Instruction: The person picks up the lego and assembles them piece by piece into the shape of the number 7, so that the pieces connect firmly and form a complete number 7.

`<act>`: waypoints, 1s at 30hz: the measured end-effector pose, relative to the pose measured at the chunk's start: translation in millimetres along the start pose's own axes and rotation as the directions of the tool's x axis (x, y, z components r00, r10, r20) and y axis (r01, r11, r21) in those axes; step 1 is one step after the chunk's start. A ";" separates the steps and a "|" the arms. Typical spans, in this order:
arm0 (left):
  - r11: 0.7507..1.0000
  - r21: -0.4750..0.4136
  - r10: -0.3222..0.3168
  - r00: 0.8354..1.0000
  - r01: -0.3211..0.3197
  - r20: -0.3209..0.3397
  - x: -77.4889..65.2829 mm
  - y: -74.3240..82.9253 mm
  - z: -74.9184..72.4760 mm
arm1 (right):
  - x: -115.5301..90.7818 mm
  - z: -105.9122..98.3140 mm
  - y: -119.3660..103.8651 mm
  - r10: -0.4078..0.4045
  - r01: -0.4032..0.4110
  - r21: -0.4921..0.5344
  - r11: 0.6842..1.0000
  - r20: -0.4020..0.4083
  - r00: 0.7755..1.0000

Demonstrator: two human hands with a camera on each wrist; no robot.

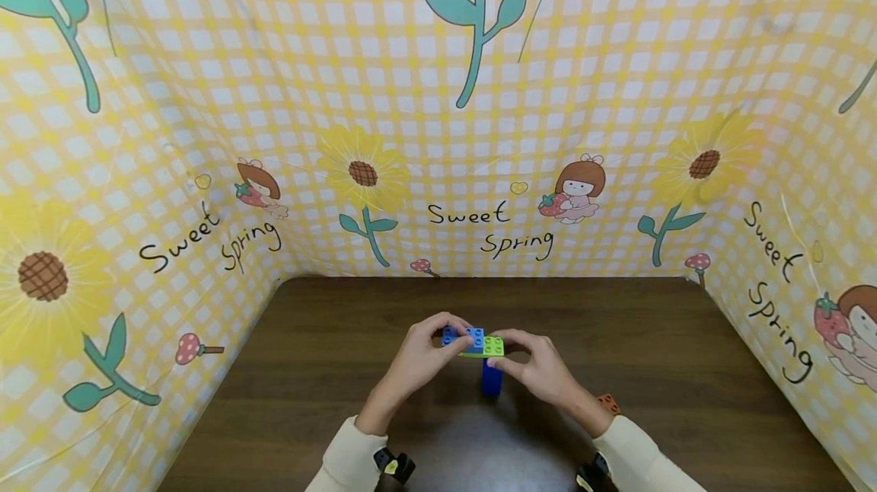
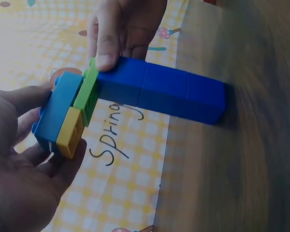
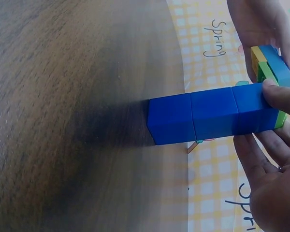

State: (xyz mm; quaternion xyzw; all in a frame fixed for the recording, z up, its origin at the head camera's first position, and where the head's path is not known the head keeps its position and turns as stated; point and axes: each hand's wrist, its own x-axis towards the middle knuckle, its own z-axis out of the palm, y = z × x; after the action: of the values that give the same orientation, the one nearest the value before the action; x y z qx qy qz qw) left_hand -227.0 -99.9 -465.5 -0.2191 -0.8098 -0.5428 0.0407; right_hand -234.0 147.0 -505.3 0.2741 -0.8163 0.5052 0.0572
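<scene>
"What can you read?"
"'Sweet Spring', black on the yellow checked cloth (image 1: 438,123), three times in the head view: left, middle, right."
"And the wrist views?"
"'Spring' on that cloth in both; the right adds a partial 'Sp'."

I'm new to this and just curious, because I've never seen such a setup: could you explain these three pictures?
There is no machine here, only a person's two bare hands. The wide picture comes from a camera worn on the head; the other two come from cameras on the wrists, so things look tipped sideways. On the brown table stands a column of three dark blue bricks, topped by a green piece. The left hand grips a lighter blue brick on that piece, with a yellow brick underneath. The right hand holds the column near its top. By the right forearm lies an orange brick, partly hidden.
</scene>
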 end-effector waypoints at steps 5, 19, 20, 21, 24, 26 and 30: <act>0.995 -0.051 -0.080 0.997 0.081 0.013 2.8 1.5 1.7 | 0.3 0.3 0.3 0.008 -0.008 0.006 1.000 -0.002 1.000; 0.961 -0.148 -0.225 0.971 0.234 0.075 8.6 -1.3 5.2 | 0.6 -0.2 -0.8 0.027 -0.027 0.011 1.000 0.000 1.000; 0.948 -0.179 -0.248 0.964 0.262 0.097 8.7 -1.8 5.6 | 0.7 -0.3 -1.0 0.025 -0.025 0.012 1.000 0.000 1.000; 0.932 -0.216 -0.270 0.955 0.291 0.121 8.9 -2.6 6.1 | 0.7 -0.4 -1.2 0.024 -0.024 0.011 1.000 0.001 1.000; 0.866 -0.335 -0.317 0.926 0.371 0.204 9.7 -5.6 8.1 | 0.8 -0.7 -1.7 0.021 -0.021 0.011 1.000 0.004 1.000; 0.823 -0.403 -0.321 0.913 0.400 0.250 9.9 -7.5 9.4 | 0.6 -0.9 -1.6 0.020 -0.020 0.010 1.000 0.005 1.000; 0.803 -0.440 -0.308 0.912 0.402 0.271 10.3 -10.5 11.3 | 0.2 -1.3 -1.7 0.024 -0.024 0.025 0.999 0.008 1.000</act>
State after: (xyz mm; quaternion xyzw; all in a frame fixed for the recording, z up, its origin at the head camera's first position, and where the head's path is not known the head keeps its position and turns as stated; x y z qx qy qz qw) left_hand -238.5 -89.9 -476.0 -0.1158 -0.6736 -0.7037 -0.1941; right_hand -233.6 147.3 -503.2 0.2670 -0.8135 0.5148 0.0444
